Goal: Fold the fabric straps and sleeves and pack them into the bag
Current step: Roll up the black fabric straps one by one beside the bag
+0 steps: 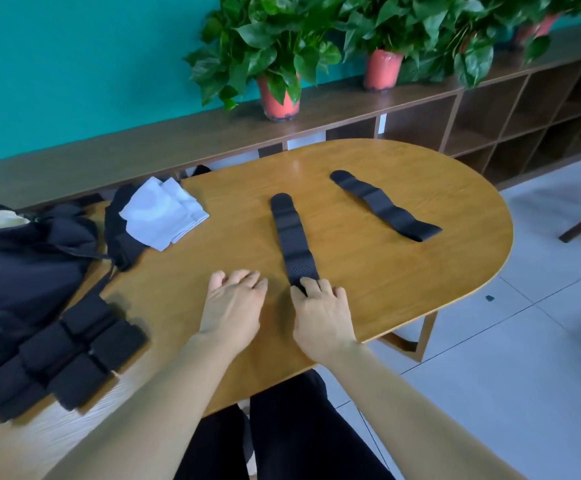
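The right hand has its fingers curled over the near end of a long black strap, which runs straight ahead of it across the table. The left hand rests just beside it on the wood, fingers loosely bent and holding nothing. The step in hand looks like the first fold of this strap, and it probably goes best if the left hand moves onto the strap a little beyond the right fingertips and presses it flat. That gives the right hand a firm line over which to carry the gripped end forward. The strap looks soft and rippled, so it is worth smoothing each section before folding and keeping the edges aligned; otherwise the bundle may come out crooked and spring open. A second strap lies farther ahead and to the right of the right hand, not yet folded. To the left of the left hand are a row of folded black pieces, the dark bag beyond them, and white sleeves ahead, so the finished bundle has only a short way to go leftward.
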